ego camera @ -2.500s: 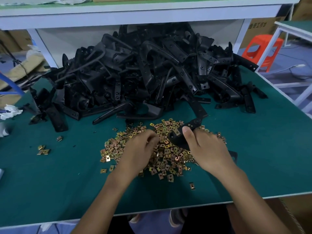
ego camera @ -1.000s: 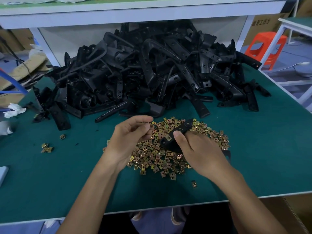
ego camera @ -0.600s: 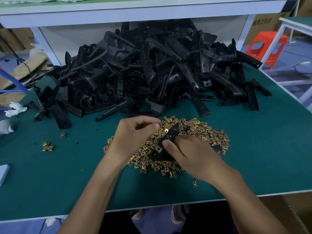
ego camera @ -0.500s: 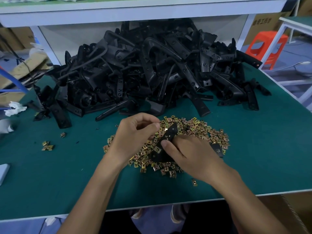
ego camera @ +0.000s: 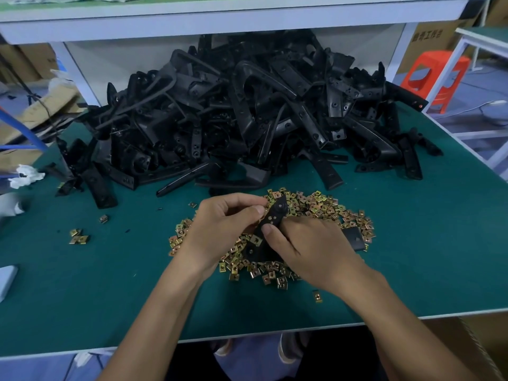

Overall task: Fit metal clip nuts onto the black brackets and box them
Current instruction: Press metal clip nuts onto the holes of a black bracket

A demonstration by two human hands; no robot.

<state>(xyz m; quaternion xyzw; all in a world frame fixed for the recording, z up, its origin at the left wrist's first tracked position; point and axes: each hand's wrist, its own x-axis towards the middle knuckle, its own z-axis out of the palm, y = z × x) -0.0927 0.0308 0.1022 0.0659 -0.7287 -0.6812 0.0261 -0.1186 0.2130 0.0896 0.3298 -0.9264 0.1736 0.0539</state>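
Observation:
My right hand [ego camera: 308, 248] grips a black bracket [ego camera: 272, 221] over the heap of brass-coloured clip nuts [ego camera: 316, 210], the thumb pressed on its face. One clip nut [ego camera: 257, 240] sits on the bracket's lower end. My left hand [ego camera: 222, 224] pinches the bracket's upper edge with curled fingers; whether a nut lies under those fingertips is hidden. The bracket's other end [ego camera: 353, 239] pokes out to the right of my right hand. A big pile of black brackets [ego camera: 247, 119] fills the back of the green table [ego camera: 426, 257].
A few stray clip nuts [ego camera: 79, 237] lie to the left on the mat, one nut [ego camera: 317, 296] near the front edge. A cardboard box [ego camera: 467, 342] shows under the table's right front corner. White shelf frame [ego camera: 220, 17] above; orange stool [ego camera: 434, 75] at right.
My left hand came up from the nut heap to the bracket's upper end. The right hand swung the bracket from pointing right to steeper and nearer the left hand.

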